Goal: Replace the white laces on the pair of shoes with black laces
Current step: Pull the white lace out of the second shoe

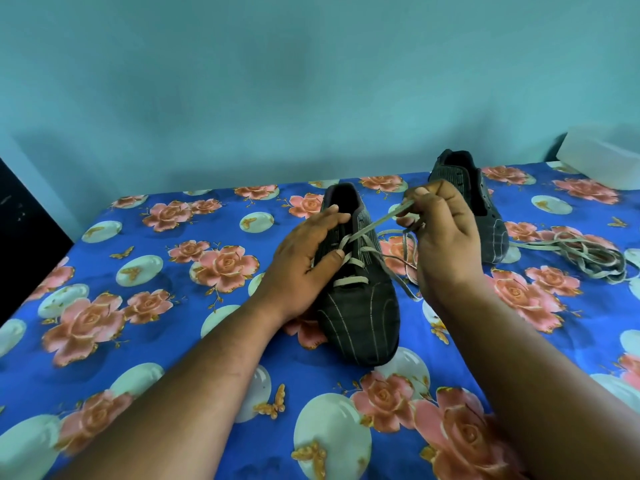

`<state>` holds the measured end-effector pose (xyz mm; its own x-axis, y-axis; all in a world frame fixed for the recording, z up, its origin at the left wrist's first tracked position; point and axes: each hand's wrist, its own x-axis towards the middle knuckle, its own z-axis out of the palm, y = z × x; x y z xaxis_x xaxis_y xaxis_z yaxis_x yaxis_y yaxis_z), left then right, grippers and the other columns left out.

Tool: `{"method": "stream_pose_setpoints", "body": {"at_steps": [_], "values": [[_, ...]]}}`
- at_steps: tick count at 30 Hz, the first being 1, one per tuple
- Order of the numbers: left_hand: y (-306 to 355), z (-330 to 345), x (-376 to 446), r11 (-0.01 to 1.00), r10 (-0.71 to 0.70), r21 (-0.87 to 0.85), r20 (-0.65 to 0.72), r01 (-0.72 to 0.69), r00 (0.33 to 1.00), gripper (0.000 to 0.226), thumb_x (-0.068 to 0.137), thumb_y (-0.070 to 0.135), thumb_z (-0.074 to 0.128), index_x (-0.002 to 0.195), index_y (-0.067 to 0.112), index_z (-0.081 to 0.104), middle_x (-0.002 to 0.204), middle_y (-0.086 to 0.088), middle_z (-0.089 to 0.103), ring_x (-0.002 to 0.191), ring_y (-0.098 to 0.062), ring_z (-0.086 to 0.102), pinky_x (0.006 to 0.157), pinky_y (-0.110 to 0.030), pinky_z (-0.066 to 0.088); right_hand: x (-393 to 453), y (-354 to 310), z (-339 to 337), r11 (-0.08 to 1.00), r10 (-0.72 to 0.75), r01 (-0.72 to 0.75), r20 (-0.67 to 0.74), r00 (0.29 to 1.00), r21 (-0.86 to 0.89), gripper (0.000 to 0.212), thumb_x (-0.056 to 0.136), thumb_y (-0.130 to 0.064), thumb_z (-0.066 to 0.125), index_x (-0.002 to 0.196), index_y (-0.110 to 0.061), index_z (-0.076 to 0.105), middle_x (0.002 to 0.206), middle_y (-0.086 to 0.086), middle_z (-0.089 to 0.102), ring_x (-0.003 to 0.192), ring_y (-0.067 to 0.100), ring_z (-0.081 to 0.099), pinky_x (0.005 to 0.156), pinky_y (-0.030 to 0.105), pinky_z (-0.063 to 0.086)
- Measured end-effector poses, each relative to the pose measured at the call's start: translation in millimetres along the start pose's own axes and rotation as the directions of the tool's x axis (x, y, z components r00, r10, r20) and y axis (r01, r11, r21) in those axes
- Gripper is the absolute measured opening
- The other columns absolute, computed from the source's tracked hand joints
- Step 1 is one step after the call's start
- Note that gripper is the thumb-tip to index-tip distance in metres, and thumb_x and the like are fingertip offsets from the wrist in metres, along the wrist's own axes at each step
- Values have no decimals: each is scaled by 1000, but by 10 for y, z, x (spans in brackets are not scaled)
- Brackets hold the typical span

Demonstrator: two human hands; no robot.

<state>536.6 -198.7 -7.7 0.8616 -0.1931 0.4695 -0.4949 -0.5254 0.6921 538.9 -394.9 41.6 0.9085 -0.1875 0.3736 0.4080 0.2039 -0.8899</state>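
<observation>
Right grip (pixel 438 230) on white lace (pixel 372 225)

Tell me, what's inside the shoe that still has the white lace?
Only dark lining shows in the near shoe's opening; deeper inside is too dark to see. The left hand rests on its side, and the right hand pulls its white lace.

No text, label, brand, number or sign can be read anywhere in this view. The two dark grey striped fabric shoes (pixel 360 306) carry only pale stitched lines, and the blue bedsheet (pixel 173 341) printed with pink roses bears no lettering.
</observation>
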Motion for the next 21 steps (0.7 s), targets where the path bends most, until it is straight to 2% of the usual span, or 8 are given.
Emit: {"method": "stream_pose_setpoints", "body": {"at_steps": [2, 5, 9, 12, 15, 17, 19, 21], "values": [[9, -4, -3, 1000, -12, 4, 1, 12, 1000, 56, 90, 47, 51, 145, 33, 51, 158, 16, 41, 147, -2, 33, 123, -42, 27, 5, -5, 2, 999, -4, 5, -12, 1000, 48, 33, 93, -16, 53, 65, -31, 60, 71, -6, 58, 73, 14, 55, 77, 36, 40], [7, -8, -11, 1000, -14, 2, 1, 14, 1000, 55, 90, 44, 52, 144, 30, 52, 157, 14, 42, 146, -1, 34, 122, -39, 27, 8, -39, 18, 996, -17, 21, -49, 999, 83, 37, 93, -11, 51, 63, -30, 60, 69, -5, 57, 70, 14, 53, 74, 34, 41], [-31, -15, -8, 1000, 4, 26, -9, -4, 1000, 55, 90, 44, 52, 143, 27, 53, 156, 10, 44, 145, -6, 37, 121, -43, 29, 178, -176, -138, 969, 107, -18, -356, 928, 245, 28, 96, -17, 50, 69, -22, 54, 66, -1, 56, 66, 19, 56, 63, 32, 42], [-26, 7, 1, 1000, 15, 23, -18, -15, 1000, 54, 91, 42, 54, 143, 26, 55, 156, 10, 45, 145, -4, 38, 121, -42, 30, 280, -190, -294, 996, 80, -60, -419, 905, 60, 22, 97, -17, 51, 76, -24, 48, 65, -8, 53, 59, 12, 48, 56, 30, 37], [-20, 32, 19, 998, 55, 47, -98, -50, 994, 52, 92, 41, 59, 142, 25, 58, 152, 7, 49, 143, -5, 41, 118, -44, 36, 272, -42, -336, 939, -57, -54, -310, 949, -339, 17, 88, -13, 59, 94, -27, 51, 87, -8, 58, 75, 9, 54, 71, 33, 47], [-23, 30, 27, 993, 97, 80, -168, -84, 981, 48, 91, 37, 65, 136, 21, 62, 139, 5, 57, 130, -9, 52, 109, -45, 45, 215, 49, -319, 789, -186, 46, -166, 968, -612, 31, 83, -17, 63, 112, -26, 54, 110, -7, 57, 103, 15, 56, 90, 38, 46], [-3, 23, 27, 992, 102, 100, -217, -82, 971, 34, 89, 33, 70, 120, 18, 67, 117, 7, 63, 104, -5, 59, 93, -43, 52, 130, 100, -244, 660, -223, 205, 72, 972, -723, 46, 84, -27, 62, 129, -26, 54, 128, -7, 53, 127, 21, 46, 104, 43, 38], [25, 18, 20, 992, 89, 105, -229, -66, 969, 20, 89, 32, 72, 101, 17, 69, 98, 10, 67, 87, -6, 60, 80, -43, 53, 31, 152, -143, 574, -150, 350, 325, 934, -741, 56, 89, -41, 53, 144, -30, 47, 146, -8, 47, 141, 22, 35, 114, 47, 31]]}}
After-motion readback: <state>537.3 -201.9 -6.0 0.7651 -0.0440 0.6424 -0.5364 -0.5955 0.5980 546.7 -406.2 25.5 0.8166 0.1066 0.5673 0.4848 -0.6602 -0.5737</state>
